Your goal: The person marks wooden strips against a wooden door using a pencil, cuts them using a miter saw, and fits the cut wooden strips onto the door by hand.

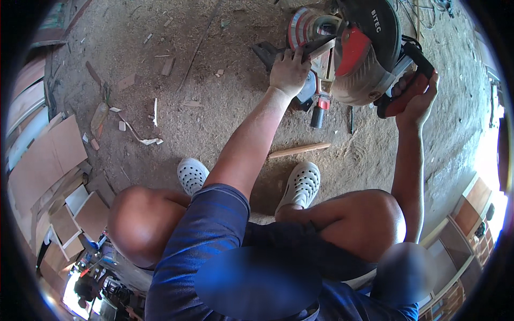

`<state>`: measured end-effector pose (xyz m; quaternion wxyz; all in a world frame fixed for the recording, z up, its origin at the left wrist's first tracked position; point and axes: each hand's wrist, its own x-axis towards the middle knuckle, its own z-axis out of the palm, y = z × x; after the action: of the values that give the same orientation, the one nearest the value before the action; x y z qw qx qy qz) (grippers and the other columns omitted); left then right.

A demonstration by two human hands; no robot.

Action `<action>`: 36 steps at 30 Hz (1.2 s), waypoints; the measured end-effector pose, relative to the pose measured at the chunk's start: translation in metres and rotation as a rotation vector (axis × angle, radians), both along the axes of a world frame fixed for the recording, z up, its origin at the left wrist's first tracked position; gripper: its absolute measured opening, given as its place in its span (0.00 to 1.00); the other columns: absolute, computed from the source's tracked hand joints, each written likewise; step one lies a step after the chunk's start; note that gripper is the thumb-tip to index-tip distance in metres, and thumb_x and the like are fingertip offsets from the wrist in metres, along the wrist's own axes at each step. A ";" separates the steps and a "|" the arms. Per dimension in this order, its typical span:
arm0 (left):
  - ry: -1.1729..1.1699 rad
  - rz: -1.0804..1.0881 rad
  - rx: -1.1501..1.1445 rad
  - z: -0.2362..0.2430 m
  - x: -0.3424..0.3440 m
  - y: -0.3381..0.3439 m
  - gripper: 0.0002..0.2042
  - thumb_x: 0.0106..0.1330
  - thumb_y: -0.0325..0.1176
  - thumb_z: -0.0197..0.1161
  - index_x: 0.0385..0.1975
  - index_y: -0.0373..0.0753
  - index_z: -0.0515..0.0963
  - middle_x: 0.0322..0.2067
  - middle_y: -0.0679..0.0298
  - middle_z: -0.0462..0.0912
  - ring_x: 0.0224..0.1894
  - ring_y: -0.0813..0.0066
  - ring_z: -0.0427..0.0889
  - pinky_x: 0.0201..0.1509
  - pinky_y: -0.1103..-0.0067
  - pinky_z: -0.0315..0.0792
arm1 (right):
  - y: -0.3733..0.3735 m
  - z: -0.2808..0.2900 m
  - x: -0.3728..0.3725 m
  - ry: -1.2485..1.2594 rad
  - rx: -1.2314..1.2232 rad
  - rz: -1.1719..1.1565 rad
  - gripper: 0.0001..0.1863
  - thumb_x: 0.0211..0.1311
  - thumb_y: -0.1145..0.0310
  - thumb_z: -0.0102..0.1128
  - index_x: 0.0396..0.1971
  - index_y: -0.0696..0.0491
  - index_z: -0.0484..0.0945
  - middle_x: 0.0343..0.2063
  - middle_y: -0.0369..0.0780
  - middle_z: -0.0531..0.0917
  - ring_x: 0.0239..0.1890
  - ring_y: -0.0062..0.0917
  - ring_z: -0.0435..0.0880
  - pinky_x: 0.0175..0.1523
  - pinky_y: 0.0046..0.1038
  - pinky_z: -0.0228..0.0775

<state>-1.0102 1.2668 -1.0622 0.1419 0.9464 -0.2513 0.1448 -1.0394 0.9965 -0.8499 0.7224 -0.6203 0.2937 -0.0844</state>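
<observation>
"On the dusty floor (214, 128), up ahead and a bit to the right, what is that big thing?"

"It's a saw (352, 53). It has a round black cover (377, 24) on top, a red part, and a see-through guard (357, 85) low down."

"What is the right hand (418, 107) doing?"

"Its fingers are wrapped all the way round the red and black handle (401, 102). It has a good grip."

"And the left hand (289, 72)?"

"It reaches out and sits on the dark bar (262, 56) at the left side of the saw, with its fingers bent over. A bit of wood (322, 49) pokes out just beside them (I cannot tell if the fingers pinch it)."

"What's that long, thin thing on the floor?"

"A wood stick (300, 150). It lies apart from the saw, nearer to the white shoes (303, 182) with lots of holes."

"Is there more wood?"

"Yes! Little scraps (168, 67) lie about on the left, and big flat boards (48, 155) are piled up at the far left side."
</observation>
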 end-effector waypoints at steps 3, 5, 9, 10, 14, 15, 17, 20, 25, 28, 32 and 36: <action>-0.029 -0.010 -0.011 -0.001 0.001 -0.001 0.14 0.69 0.39 0.61 0.51 0.50 0.86 0.54 0.57 0.84 0.50 0.55 0.84 0.50 0.60 0.79 | -0.002 0.000 0.000 -0.002 0.007 -0.006 0.34 0.79 0.30 0.42 0.33 0.48 0.76 0.22 0.33 0.75 0.23 0.25 0.74 0.32 0.31 0.66; -0.008 -0.013 -0.013 -0.001 0.001 -0.002 0.14 0.69 0.40 0.60 0.50 0.51 0.86 0.54 0.57 0.84 0.50 0.55 0.84 0.50 0.60 0.79 | 0.005 0.004 0.002 -0.018 -0.053 -0.047 0.33 0.79 0.30 0.42 0.33 0.47 0.77 0.21 0.33 0.75 0.22 0.25 0.74 0.31 0.31 0.67; 0.011 -0.017 -0.009 -0.002 0.003 -0.002 0.13 0.70 0.40 0.60 0.50 0.52 0.86 0.57 0.55 0.83 0.51 0.54 0.84 0.49 0.59 0.79 | -0.011 -0.006 0.000 -0.051 -0.061 0.024 0.32 0.79 0.31 0.43 0.35 0.47 0.77 0.23 0.33 0.77 0.22 0.25 0.75 0.30 0.32 0.68; 0.014 -0.017 -0.010 -0.001 0.002 -0.002 0.13 0.70 0.40 0.60 0.50 0.52 0.86 0.57 0.55 0.83 0.51 0.54 0.84 0.49 0.59 0.79 | -0.012 -0.007 0.000 -0.059 -0.030 0.027 0.31 0.79 0.32 0.43 0.35 0.47 0.77 0.23 0.33 0.78 0.22 0.24 0.75 0.30 0.32 0.68; 0.024 -0.007 -0.010 -0.001 0.002 -0.001 0.13 0.70 0.40 0.60 0.50 0.52 0.86 0.59 0.53 0.83 0.52 0.53 0.84 0.50 0.59 0.79 | -0.013 -0.010 -0.001 -0.056 -0.030 0.047 0.30 0.79 0.33 0.44 0.36 0.46 0.78 0.24 0.34 0.79 0.22 0.24 0.76 0.30 0.32 0.68; 0.032 -0.007 0.004 0.000 0.001 0.000 0.13 0.71 0.40 0.59 0.50 0.52 0.86 0.59 0.53 0.83 0.53 0.53 0.84 0.51 0.59 0.79 | -0.011 -0.011 -0.001 -0.056 -0.028 0.046 0.30 0.79 0.33 0.44 0.36 0.46 0.78 0.24 0.34 0.79 0.22 0.24 0.76 0.30 0.32 0.68; 0.063 -0.011 0.021 0.001 0.001 -0.001 0.13 0.71 0.41 0.59 0.49 0.52 0.86 0.59 0.53 0.83 0.54 0.52 0.84 0.52 0.58 0.79 | -0.008 -0.011 0.000 -0.067 -0.036 -0.020 0.31 0.80 0.33 0.44 0.36 0.47 0.78 0.22 0.34 0.78 0.22 0.24 0.76 0.30 0.32 0.68; 0.104 -0.014 0.036 0.003 0.001 -0.004 0.12 0.72 0.41 0.58 0.48 0.52 0.87 0.60 0.52 0.82 0.55 0.52 0.84 0.54 0.58 0.78 | -0.010 -0.013 -0.004 -0.061 -0.032 -0.010 0.32 0.79 0.32 0.45 0.35 0.48 0.78 0.22 0.34 0.78 0.21 0.26 0.75 0.30 0.32 0.68; 0.028 0.009 0.027 0.001 0.000 -0.001 0.11 0.72 0.41 0.58 0.44 0.52 0.87 0.60 0.52 0.82 0.56 0.52 0.83 0.56 0.57 0.77 | -0.003 -0.011 -0.007 -0.070 -0.032 -0.003 0.34 0.77 0.30 0.46 0.35 0.50 0.78 0.22 0.35 0.77 0.21 0.27 0.74 0.30 0.33 0.67; 0.074 0.002 0.044 0.004 0.000 -0.004 0.11 0.72 0.41 0.58 0.44 0.51 0.87 0.60 0.52 0.82 0.56 0.53 0.83 0.57 0.57 0.77 | -0.005 -0.015 -0.008 -0.062 -0.024 -0.007 0.35 0.76 0.29 0.46 0.35 0.50 0.78 0.23 0.35 0.77 0.22 0.27 0.74 0.31 0.33 0.67; 0.087 -0.007 0.024 0.003 0.001 -0.003 0.11 0.72 0.41 0.58 0.45 0.52 0.87 0.60 0.53 0.82 0.56 0.53 0.83 0.57 0.58 0.77 | 0.001 -0.013 -0.006 -0.057 -0.048 -0.025 0.37 0.78 0.29 0.40 0.32 0.52 0.74 0.22 0.37 0.76 0.23 0.28 0.74 0.32 0.33 0.69; 0.042 0.014 0.004 0.002 0.000 -0.002 0.13 0.70 0.41 0.59 0.48 0.53 0.87 0.58 0.56 0.82 0.55 0.54 0.83 0.55 0.59 0.78 | 0.002 -0.016 -0.009 -0.050 0.005 -0.009 0.38 0.77 0.28 0.40 0.32 0.52 0.74 0.21 0.37 0.76 0.22 0.29 0.74 0.32 0.33 0.69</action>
<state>-1.0101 1.2647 -1.0602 0.1444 0.9513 -0.2420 0.1254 -1.0484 0.9986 -0.8660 0.7306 -0.6150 0.2783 -0.1025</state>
